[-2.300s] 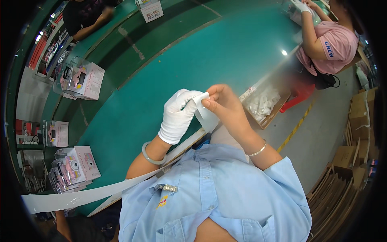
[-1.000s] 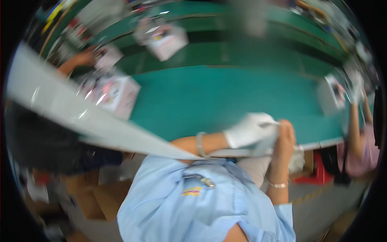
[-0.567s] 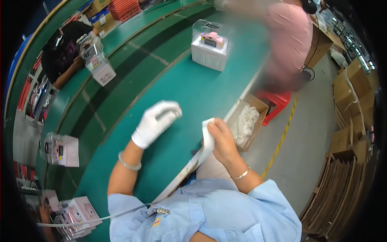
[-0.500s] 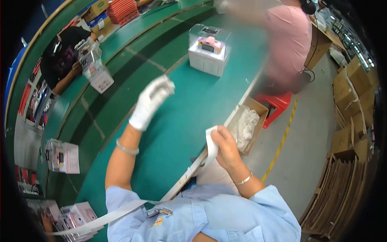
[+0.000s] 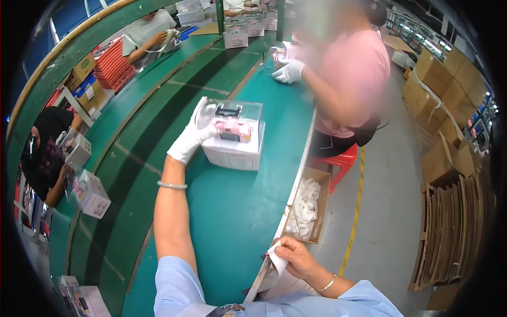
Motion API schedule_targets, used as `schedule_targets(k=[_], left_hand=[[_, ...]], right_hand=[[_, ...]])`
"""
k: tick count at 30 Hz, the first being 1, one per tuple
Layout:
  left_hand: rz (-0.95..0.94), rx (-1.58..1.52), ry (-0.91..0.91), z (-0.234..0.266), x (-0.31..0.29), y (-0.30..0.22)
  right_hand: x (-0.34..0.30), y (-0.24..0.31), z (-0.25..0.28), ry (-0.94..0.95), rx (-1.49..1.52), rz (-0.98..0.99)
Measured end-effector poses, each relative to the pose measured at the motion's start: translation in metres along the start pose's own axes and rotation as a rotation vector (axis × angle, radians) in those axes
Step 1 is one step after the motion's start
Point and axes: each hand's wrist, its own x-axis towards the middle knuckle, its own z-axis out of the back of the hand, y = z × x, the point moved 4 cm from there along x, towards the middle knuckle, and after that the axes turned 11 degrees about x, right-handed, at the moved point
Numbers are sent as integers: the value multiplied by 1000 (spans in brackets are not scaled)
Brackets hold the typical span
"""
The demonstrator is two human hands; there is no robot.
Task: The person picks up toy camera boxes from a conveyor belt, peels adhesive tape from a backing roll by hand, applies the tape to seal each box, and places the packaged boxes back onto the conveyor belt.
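Note:
My left hand [image 5: 190, 136], in a white glove, reaches far forward and clasps the left side of a toy camera box [image 5: 232, 159]. The box has a white base and a clear plastic cover; a pink toy camera [image 5: 232, 130] shows inside, with a black piece above it. The box rests upright on the green bench [image 5: 237, 211]. Bare, with a bracelet at the wrist, my right hand [image 5: 299, 257] is closed near the bench's right edge. Between its thumb and fingers it pinches a white paper strip [image 5: 277, 259] that hangs down.
Ahead on the right, a co-worker in pink [image 5: 351, 79] handles another boxed toy. A carton of crumpled white paper [image 5: 323, 203] stands beside a red stool [image 5: 343, 165]. Boxed toys [image 5: 94, 196] line the left side, near a co-worker in black [image 5: 45, 153]. Flattened cardboard [image 5: 451, 232] leans far right.
My left hand has reached forward and taken hold of the toy camera box, which now sits nearer. My right hand has come down closer to my body, still pinching the paper strip.

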Motion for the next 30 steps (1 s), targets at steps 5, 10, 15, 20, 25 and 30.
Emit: schedule_targets(k=[5,10,15,20,25,30], left_hand=[[-39,485,-178,-22,-49,-28],[188,23,-513,-13,-137,-45],[605,-162,-566,-25,-265,-73],[772,-367,-779,-40,-351,-87],[820,131,-781,-26,-385,-85],[201,1197,-598,-61,-375,-140]], right_hand=[[-4,-6,-3,25,53,-24],[-21,-1,-14,73,26,-8],[-47,6,-34,91,-95,-35],[-56,-13,-50,134,-242,-122],[-53,-34,-73,230,-371,-198],[-47,-42,-79,249,-361,-184]])
